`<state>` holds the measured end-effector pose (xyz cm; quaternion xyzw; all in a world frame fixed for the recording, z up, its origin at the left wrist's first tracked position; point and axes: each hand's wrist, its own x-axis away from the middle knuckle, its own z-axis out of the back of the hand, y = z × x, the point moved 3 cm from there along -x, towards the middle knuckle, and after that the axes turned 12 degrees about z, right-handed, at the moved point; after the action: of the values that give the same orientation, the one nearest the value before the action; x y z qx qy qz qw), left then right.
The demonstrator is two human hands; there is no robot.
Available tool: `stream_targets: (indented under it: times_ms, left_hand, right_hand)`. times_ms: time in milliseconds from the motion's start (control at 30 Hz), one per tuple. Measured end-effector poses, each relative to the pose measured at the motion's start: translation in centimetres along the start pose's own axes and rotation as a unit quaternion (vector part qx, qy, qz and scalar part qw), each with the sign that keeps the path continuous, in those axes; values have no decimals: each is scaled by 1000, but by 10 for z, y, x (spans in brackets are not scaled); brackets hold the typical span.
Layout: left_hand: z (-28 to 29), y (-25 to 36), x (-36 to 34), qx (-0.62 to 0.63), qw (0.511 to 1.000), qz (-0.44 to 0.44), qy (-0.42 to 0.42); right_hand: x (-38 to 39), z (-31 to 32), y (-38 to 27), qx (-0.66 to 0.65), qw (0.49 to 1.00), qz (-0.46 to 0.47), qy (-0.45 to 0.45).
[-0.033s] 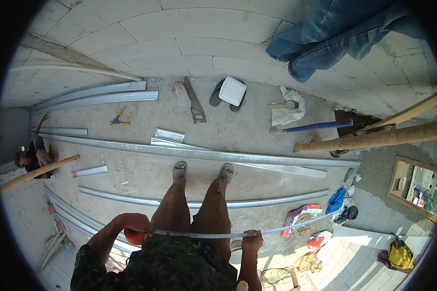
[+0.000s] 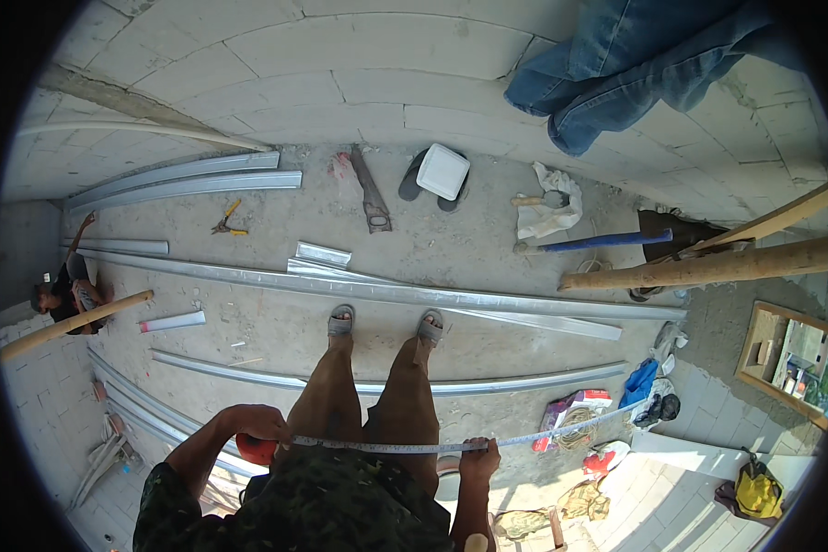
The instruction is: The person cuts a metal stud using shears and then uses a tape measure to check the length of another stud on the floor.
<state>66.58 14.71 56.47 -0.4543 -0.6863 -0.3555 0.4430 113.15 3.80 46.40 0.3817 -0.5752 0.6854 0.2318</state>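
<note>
A red tape measure (image 2: 256,450) is in my left hand (image 2: 265,422), whose fingers are closed round its case. The pale blade (image 2: 368,448) runs out to the right across the front of my thighs. My right hand (image 2: 479,454) pinches the blade part way along, and its free length sticks out past that hand to the right, rising toward a blue bag. Both hands are at waist height, well apart. Ahead of my sandalled feet, a long metal channel (image 2: 377,291) lies across the floor, with shorter pieces against it. Another metal channel (image 2: 488,386) lies behind my feet.
A handsaw (image 2: 371,191), yellow-handled snips (image 2: 231,219), a white lidded container (image 2: 442,172) and a blue-handled tool (image 2: 607,240) lie ahead. A wooden pole (image 2: 708,265) juts in at right. A person (image 2: 69,296) crouches at far left beside another pole (image 2: 78,324). Metal channels (image 2: 184,167) lie by the wall.
</note>
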Motion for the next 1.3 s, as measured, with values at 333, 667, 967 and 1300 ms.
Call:
stream_targets:
  times_ms: [333, 667, 967, 1300]
  left_hand:
    - [-9, 107, 16, 92, 996, 11, 9]
    - [-25, 126, 10, 128, 982, -116, 82]
    - [-41, 96, 33, 159, 966, -157, 129]
    - [-66, -35, 48, 180, 963, -158, 126]
  right_hand:
    - [-63, -7, -83, 25, 996, 6, -80]
    - [-128, -34, -123, 472, 717, 413, -305]
    - [-105, -86, -115, 399, 809, 231, -365]
    - [-70, -114, -123, 67, 942, 9, -328]
